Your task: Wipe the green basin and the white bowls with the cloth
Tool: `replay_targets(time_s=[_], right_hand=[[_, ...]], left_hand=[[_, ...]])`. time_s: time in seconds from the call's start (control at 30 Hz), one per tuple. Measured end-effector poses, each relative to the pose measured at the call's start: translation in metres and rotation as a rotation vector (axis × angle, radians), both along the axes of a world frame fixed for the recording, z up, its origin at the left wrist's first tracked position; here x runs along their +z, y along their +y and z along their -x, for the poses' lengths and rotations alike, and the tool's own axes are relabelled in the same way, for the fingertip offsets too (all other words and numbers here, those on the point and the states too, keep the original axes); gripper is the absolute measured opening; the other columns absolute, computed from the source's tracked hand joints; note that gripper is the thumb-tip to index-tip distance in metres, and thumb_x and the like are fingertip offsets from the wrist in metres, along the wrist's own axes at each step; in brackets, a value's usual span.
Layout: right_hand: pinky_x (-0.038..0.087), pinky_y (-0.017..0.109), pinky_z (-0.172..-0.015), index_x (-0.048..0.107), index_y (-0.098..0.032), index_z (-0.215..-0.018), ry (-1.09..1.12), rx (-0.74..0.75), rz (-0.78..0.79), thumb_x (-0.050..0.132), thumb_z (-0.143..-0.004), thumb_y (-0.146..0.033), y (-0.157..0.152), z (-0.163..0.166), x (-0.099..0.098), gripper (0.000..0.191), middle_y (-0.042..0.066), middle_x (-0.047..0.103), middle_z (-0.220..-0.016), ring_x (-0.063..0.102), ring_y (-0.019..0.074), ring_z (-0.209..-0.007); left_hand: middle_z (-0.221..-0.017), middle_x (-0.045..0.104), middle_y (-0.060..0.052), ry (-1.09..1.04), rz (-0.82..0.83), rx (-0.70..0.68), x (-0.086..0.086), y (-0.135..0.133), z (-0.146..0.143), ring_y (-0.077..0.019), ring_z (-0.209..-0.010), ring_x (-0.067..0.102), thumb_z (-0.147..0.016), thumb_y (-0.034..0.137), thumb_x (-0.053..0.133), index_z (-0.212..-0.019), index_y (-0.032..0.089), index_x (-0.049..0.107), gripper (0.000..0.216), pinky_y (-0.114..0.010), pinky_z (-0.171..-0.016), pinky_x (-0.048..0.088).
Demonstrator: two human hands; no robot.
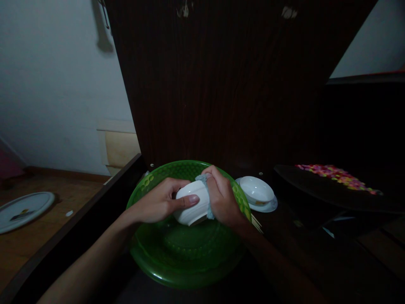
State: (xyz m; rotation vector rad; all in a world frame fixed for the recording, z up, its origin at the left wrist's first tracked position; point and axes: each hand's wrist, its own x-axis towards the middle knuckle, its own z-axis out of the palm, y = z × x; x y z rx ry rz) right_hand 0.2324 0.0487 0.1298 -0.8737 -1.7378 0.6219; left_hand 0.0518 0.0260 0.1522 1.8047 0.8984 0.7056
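Observation:
Over a green plastic basin [164, 274] I hold a white bowl [188, 214], tilted on its side with its outer wall toward me. My left hand [164, 200] grips the bowl from the left, thumb lying across its outside. A light blue cloth [209, 211] is pressed against the bowl's right side by my right hand [223, 198], whose fingers curl over the rim. The bowl's inside is mostly hidden from me.
Right of the basin, another white bowl [256, 190] rests on a white plate [270, 206], near some chopsticks [257, 223]. A dark wooden panel [221, 93] rises behind. Farther right lies a dark surface with colourful pieces [341, 177]. A pale round lid [28, 207] is on the floor.

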Motion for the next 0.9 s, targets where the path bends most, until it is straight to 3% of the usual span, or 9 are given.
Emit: replay_targets(time_s=[0.17,0.33,0.43,0.57,0.7,0.8,0.9], right_hand=[[0.035,0.029,-0.061,0.051,-0.023,-0.079,-0.029,0.017,0.022,0.037,-0.096,-0.027,0.001,-0.004,0.002,0.022,-0.002,0.053,-0.068,0.051,0.0160,-0.065],[0.035,0.027,-0.057,0.054,-0.023,-0.079,0.107,0.026,0.096,0.041,-0.094,-0.032,0.005,-0.009,0.008,0.022,-0.002,0.051,-0.068,0.049,0.0155,-0.064],[0.035,0.026,-0.054,0.054,-0.023,-0.074,0.240,0.039,0.175,0.045,-0.088,-0.036,0.011,-0.012,0.010,0.020,-0.003,0.048,-0.066,0.047,0.0150,-0.062],[0.038,0.025,-0.052,0.054,-0.024,-0.072,0.390,0.077,0.340,0.049,-0.079,-0.036,0.021,-0.015,0.009,0.015,-0.003,0.049,-0.065,0.047,0.0150,-0.059],[0.041,0.025,-0.054,0.055,-0.022,-0.072,0.578,0.104,0.488,0.056,-0.070,-0.035,0.027,-0.016,0.009,0.013,-0.003,0.052,-0.064,0.050,0.0153,-0.058],[0.041,0.024,-0.054,0.057,-0.022,-0.071,0.646,0.089,0.484,0.058,-0.071,-0.032,0.026,-0.015,0.010,0.011,-0.003,0.053,-0.065,0.050,0.0146,-0.059],[0.039,0.024,-0.053,0.058,-0.022,-0.071,0.615,0.054,0.437,0.055,-0.074,-0.029,0.022,-0.015,0.010,0.009,-0.003,0.053,-0.066,0.049,0.0142,-0.059]], left_hand=[[-0.071,0.054,0.001,-0.040,0.004,0.026,-0.001,0.000,-0.004,-0.0130,-0.065,0.049,-0.087,0.048,0.065,-0.084,0.013,0.062,0.036,-0.023,-0.057,0.039],[-0.069,0.047,0.003,-0.126,-0.046,0.061,0.004,-0.001,-0.002,-0.0105,-0.062,0.043,-0.088,0.050,0.063,-0.080,0.015,0.057,0.036,-0.020,-0.052,0.032],[-0.074,0.052,0.001,-0.211,-0.058,0.026,0.006,-0.002,0.003,-0.0123,-0.066,0.047,-0.088,0.054,0.061,-0.087,0.014,0.061,0.040,-0.021,-0.054,0.035],[-0.086,0.063,-0.004,-0.241,-0.017,-0.053,0.004,0.000,0.008,-0.0165,-0.078,0.055,-0.087,0.046,0.066,-0.102,0.014,0.066,0.036,-0.024,-0.065,0.043],[-0.096,0.069,-0.007,-0.312,0.008,-0.039,0.002,0.001,0.007,-0.0195,-0.087,0.061,-0.090,0.041,0.064,-0.114,0.014,0.066,0.036,-0.027,-0.074,0.047],[-0.098,0.070,-0.007,-0.293,-0.030,-0.021,0.001,-0.001,0.004,-0.0204,-0.089,0.062,-0.089,0.043,0.065,-0.115,0.014,0.065,0.039,-0.029,-0.077,0.048],[-0.090,0.067,-0.006,-0.268,-0.078,0.038,0.001,-0.001,0.002,-0.0189,-0.083,0.059,-0.089,0.048,0.063,-0.102,0.013,0.065,0.037,-0.027,-0.072,0.047]])
